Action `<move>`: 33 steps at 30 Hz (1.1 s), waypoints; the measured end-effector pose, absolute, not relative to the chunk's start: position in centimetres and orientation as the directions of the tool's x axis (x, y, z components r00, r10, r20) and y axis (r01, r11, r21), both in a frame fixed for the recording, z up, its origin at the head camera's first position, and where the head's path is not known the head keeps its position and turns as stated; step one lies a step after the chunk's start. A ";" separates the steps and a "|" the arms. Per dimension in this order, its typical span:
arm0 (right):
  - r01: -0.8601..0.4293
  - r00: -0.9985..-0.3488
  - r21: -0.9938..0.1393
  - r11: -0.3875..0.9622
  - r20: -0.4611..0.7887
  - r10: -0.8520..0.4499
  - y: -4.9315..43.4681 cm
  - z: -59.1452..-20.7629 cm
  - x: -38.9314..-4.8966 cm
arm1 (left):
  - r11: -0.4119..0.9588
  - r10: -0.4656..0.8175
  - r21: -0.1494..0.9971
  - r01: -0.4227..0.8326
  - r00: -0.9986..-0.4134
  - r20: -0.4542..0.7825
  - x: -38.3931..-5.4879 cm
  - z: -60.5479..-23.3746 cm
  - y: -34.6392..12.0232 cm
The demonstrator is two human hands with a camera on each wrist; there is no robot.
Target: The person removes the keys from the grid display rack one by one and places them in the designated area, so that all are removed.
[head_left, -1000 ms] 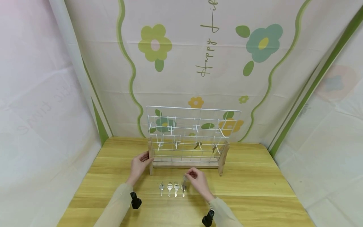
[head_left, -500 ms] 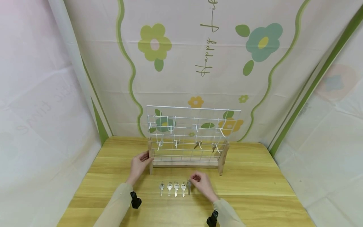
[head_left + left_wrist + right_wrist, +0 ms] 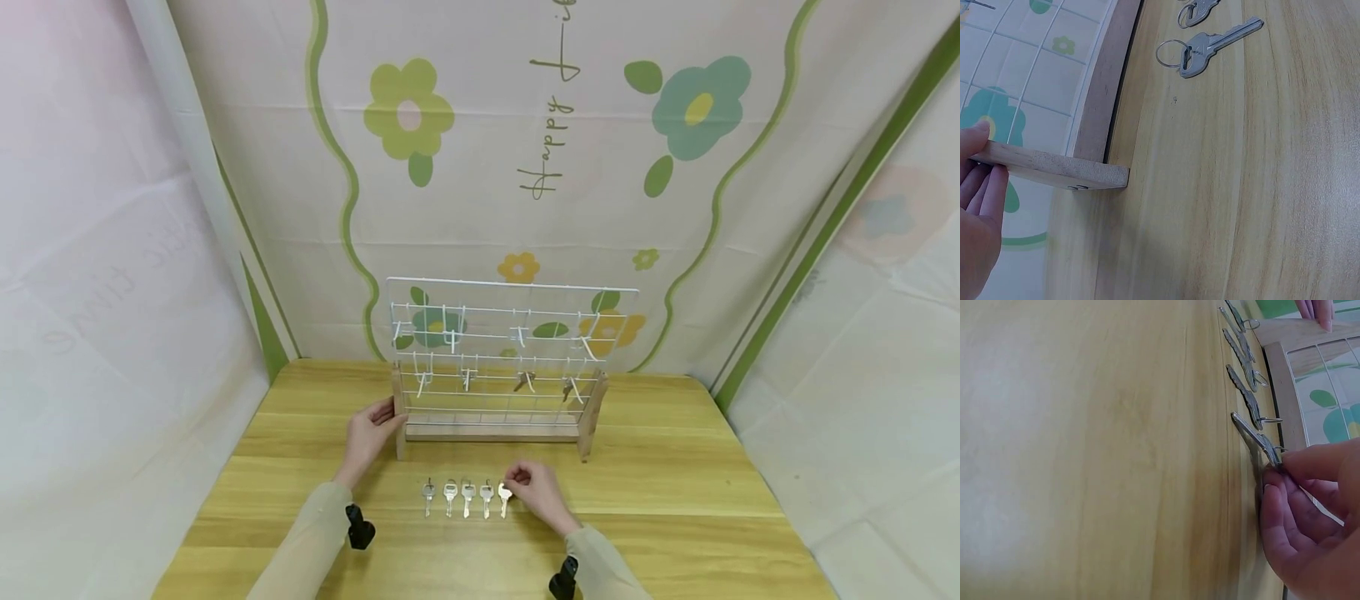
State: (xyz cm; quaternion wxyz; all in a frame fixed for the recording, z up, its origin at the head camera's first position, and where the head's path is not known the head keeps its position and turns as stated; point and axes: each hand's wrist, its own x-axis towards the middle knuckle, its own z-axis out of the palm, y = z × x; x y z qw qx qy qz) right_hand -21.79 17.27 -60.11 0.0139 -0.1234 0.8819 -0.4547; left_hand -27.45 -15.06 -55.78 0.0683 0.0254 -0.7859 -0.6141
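Note:
My left hand (image 3: 367, 437) grips the left wooden post (image 3: 1060, 165) of a white wire rack (image 3: 491, 433), thumb on one side and fingers on the other. My right hand (image 3: 536, 492) pinches a silver key (image 3: 1260, 440) by its head end, between thumb and fingers. That key is the rightmost of a row, its blade toward the near side of the table. Beside it to the left lie several more silver keys (image 3: 468, 497), side by side, each with a small ring at the rack end. One key (image 3: 1200, 53) shows plainly in the left wrist view.
White hooks (image 3: 453, 340) project from the rack in two rows. Keys (image 3: 527, 382) hang on some lower hooks. The rack stands on a wooden table (image 3: 660, 483), with a flower-printed cloth (image 3: 465, 200) behind it and at the sides.
My right hand has moved right and toward the near side with the key, bringing it down from a hanging position to the row's right end. My left hand has stayed on the post.

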 end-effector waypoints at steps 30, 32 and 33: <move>-0.291 -0.941 -0.752 0.592 0.113 -0.320 17.0 -60.0 -21.9 | 0.245 -0.132 0.969 0.040 -0.988 0.074 -27.4 -55.7 -15.0; -0.292 -0.941 -0.752 0.591 0.113 -0.320 17.0 -60.1 -22.0 | 0.238 -0.131 0.970 0.040 -0.989 0.073 -27.4 -55.7 -15.0; -0.292 -0.941 -0.751 0.592 0.114 -0.319 17.0 -60.1 -22.0 | 0.242 -0.126 0.969 0.045 -0.989 0.077 -27.4 -55.7 -15.0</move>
